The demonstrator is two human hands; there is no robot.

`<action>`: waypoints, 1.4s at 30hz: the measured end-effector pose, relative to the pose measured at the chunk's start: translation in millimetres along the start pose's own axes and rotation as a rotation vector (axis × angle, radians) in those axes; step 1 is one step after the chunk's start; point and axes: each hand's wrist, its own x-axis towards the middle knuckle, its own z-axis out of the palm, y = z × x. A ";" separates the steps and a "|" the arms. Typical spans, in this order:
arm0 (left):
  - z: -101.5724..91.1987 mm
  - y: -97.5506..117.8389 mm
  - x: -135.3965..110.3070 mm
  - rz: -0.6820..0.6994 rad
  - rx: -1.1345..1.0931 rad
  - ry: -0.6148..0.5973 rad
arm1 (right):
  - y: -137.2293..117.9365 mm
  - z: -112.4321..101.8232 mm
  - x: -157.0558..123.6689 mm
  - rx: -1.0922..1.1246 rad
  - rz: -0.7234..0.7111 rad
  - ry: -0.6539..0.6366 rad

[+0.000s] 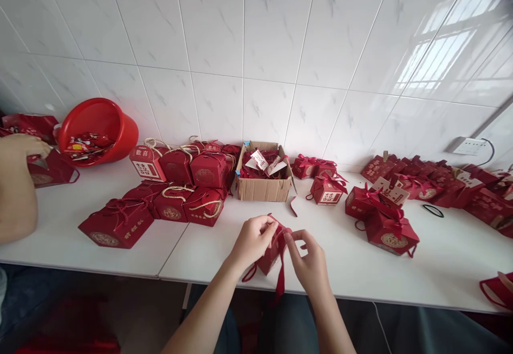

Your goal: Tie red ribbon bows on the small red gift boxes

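Observation:
A small red gift box (269,259) rests near the front edge of the white table, between my hands. My left hand (253,239) is closed at the top of the box, thumb and forefinger pinched on the red ribbon. From the right, my right hand (309,260) pinches the same red ribbon (280,279), whose loose end hangs down over the table edge. A dark red cord loop (249,273) sticks out at the box's lower left. My fingers partly cover the box top, so the shape of the ribbon there is hard to make out.
Stacked red boxes (172,204) with cord handles stand left. A cardboard box (262,187) holding ribbons and tags is ahead. Ribboned boxes (387,226) sit right. A red bucket (98,132) lies tilted at the back left, beside another person's arm (18,188).

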 end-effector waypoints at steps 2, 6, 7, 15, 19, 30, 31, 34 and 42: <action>-5.9 14.3 0.7 0.070 0.030 0.020 | -3.9 -5.2 3.8 0.019 -0.025 0.044; -17.4 54.0 2.4 0.208 0.033 0.016 | -24.9 -9.5 19.4 0.247 -0.057 -0.121; -19.9 63.0 2.1 0.239 0.031 0.021 | -31.9 -10.0 23.4 0.289 -0.072 -0.165; -35.8 33.6 -4.6 0.329 0.222 0.210 | -67.7 -39.6 19.3 0.471 -0.125 -0.065; -33.0 -11.1 -7.3 0.270 0.443 0.157 | -69.3 -52.8 13.3 0.614 -0.158 -0.026; -29.4 -35.0 -10.0 0.094 0.213 0.327 | -18.4 17.5 53.9 0.220 -0.034 -0.230; -29.6 -37.3 -10.3 0.066 0.163 0.331 | -15.2 20.6 53.4 0.215 -0.021 -0.261; -29.2 -44.0 -12.1 0.014 0.036 0.350 | -11.1 23.9 51.0 0.250 0.037 -0.351; -26.9 -49.4 -16.1 -0.031 -0.121 0.355 | -8.8 28.2 49.6 0.163 0.031 -0.352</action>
